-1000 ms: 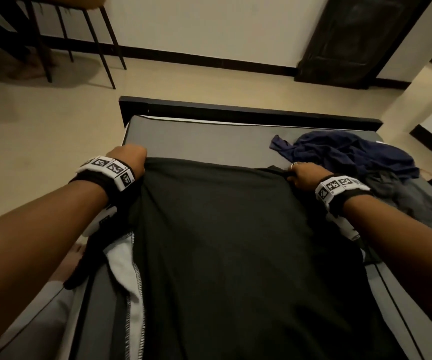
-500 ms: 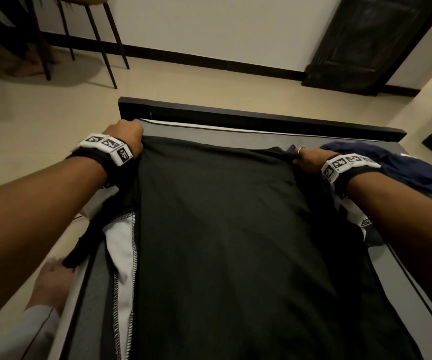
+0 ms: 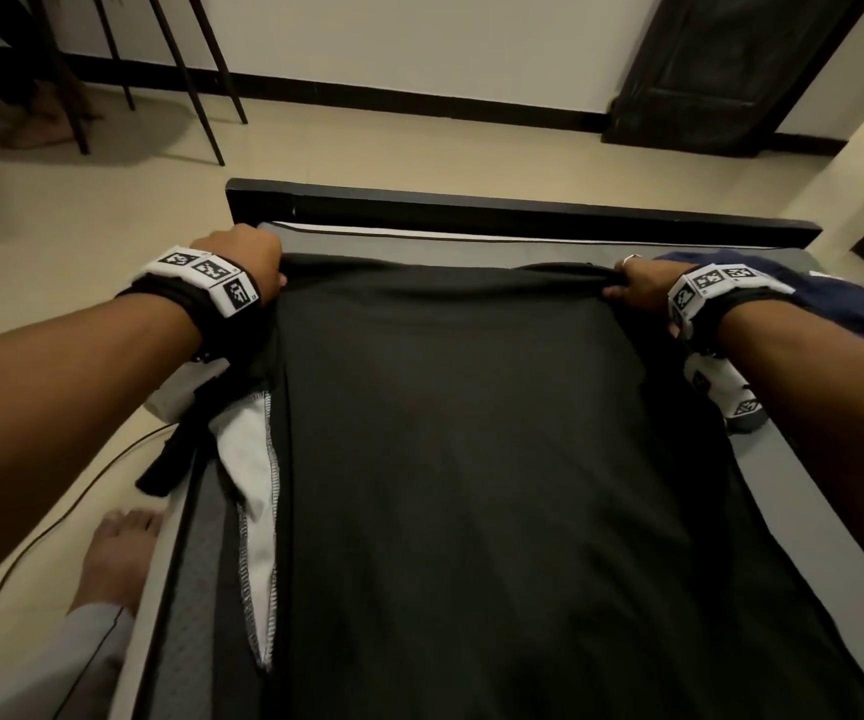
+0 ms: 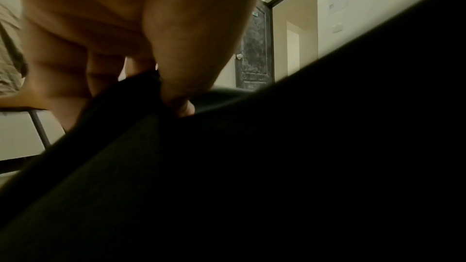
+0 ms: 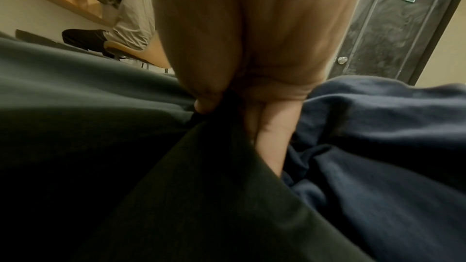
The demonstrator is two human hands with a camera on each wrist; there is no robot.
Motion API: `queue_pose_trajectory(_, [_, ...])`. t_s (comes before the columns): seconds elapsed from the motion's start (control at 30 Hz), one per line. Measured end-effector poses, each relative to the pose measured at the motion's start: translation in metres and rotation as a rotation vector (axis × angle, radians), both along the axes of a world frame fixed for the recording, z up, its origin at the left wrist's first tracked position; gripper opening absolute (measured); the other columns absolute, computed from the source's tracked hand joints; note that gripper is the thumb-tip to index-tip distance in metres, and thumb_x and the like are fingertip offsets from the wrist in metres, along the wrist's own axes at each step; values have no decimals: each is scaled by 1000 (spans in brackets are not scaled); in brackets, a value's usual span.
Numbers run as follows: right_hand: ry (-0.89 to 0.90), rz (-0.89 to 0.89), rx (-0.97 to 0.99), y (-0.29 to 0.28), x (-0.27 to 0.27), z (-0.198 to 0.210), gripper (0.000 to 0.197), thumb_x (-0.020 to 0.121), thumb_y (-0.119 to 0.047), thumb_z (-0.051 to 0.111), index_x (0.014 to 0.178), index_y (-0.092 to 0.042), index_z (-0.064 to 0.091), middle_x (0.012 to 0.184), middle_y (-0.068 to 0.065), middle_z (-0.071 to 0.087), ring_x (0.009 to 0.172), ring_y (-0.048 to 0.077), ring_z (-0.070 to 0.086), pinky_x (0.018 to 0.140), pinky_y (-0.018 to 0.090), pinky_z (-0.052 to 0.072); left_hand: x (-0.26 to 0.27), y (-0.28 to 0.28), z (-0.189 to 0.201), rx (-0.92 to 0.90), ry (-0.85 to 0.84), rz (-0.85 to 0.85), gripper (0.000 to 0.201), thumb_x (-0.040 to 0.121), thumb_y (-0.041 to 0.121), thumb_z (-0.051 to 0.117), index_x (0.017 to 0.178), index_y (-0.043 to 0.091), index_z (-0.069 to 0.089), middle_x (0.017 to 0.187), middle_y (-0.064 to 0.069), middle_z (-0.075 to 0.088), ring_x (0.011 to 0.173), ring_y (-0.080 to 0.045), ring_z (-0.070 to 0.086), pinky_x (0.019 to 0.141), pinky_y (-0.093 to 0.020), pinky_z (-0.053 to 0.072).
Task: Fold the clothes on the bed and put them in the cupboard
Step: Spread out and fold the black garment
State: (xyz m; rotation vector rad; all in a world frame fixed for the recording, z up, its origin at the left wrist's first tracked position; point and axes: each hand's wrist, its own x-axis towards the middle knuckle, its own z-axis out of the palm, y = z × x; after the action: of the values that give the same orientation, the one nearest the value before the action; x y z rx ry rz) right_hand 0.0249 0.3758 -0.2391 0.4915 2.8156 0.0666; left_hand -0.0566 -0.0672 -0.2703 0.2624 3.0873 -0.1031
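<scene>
A black garment point(image 3: 481, 459) lies spread flat over the grey bed point(image 3: 835, 537), stretched toward the far end. My left hand point(image 3: 258, 267) grips its far left corner; the left wrist view shows thumb and fingers pinching the black cloth point(image 4: 146, 85). My right hand point(image 3: 632, 288) grips the far right corner, and the right wrist view shows the cloth point(image 5: 221, 111) pinched between thumb and fingers. A white piece with dark stitching point(image 3: 258, 517) peeks out under the garment's left edge. A navy blue garment point(image 3: 845, 314) lies crumpled just right of my right hand, also seen as navy folds point(image 5: 378, 136).
The black bed frame point(image 3: 523, 213) runs across the far end of the bed. Chair legs point(image 3: 201, 80) stand on the beige floor at the far left. A dark door point(image 3: 731, 70) is at the far right. My bare foot point(image 3: 118, 553) and a cable point(image 3: 55, 527) are on the floor left.
Both hands have carried the garment's far edge farther up the bed, toward the frame. The cloth now lies stretched longer and reaches beside the navy garment.
</scene>
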Motion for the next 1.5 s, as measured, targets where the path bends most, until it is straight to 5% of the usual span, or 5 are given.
queue_pose_trajectory(0.4, [76, -55, -3, 9, -19, -15, 49, 102, -38, 52, 134, -1, 49, 128, 24, 59, 114, 40, 58, 98, 44, 49, -6, 8, 5, 43, 86, -8, 37, 94, 28, 65, 119, 6, 49, 110, -24, 60, 95, -44, 60, 77, -46, 50])
queue_pose_trajectory(0.6, [9, -249, -360, -4, 20, 3, 107, 86, -53, 71, 160, -28, -1, 166, 13, 13, 149, 41, 22, 117, 54, 30, 85, 22, 0, -257, 356, -332, 35, 89, 12, 56, 123, 7, 51, 137, -22, 42, 130, -49, 35, 102, -65, 32])
queue_pose_trajectory(0.77, [92, -139, -367, -5, 93, 3, 120, 83, -50, 76, 159, -21, -13, 167, 11, 13, 152, 33, 20, 123, 43, 21, 191, 31, 16, -259, 363, -530, 12, 86, 13, 56, 96, 8, 62, 110, -18, 55, 95, -38, 54, 79, -51, 45])
queue_pose_trajectory(1.07, [129, 297, -249, -69, 262, -6, 51, 89, -46, 69, 136, -30, 56, 159, 6, 28, 145, 28, 35, 117, 52, 30, 336, 63, 49, -230, -272, -530, 29, 97, 35, 51, 118, 16, 60, 121, -9, 58, 109, -34, 61, 83, -40, 47])
queue_pose_trajectory(1.5, [190, -255, -344, -66, 451, -25, 67, 83, -38, 79, 137, -10, 51, 134, 15, 60, 121, 34, 57, 99, 41, 46, 396, -14, 51, -168, -556, -8, 88, 63, 93, 52, 104, 16, 62, 93, 1, 66, 87, -20, 65, 89, -37, 53])
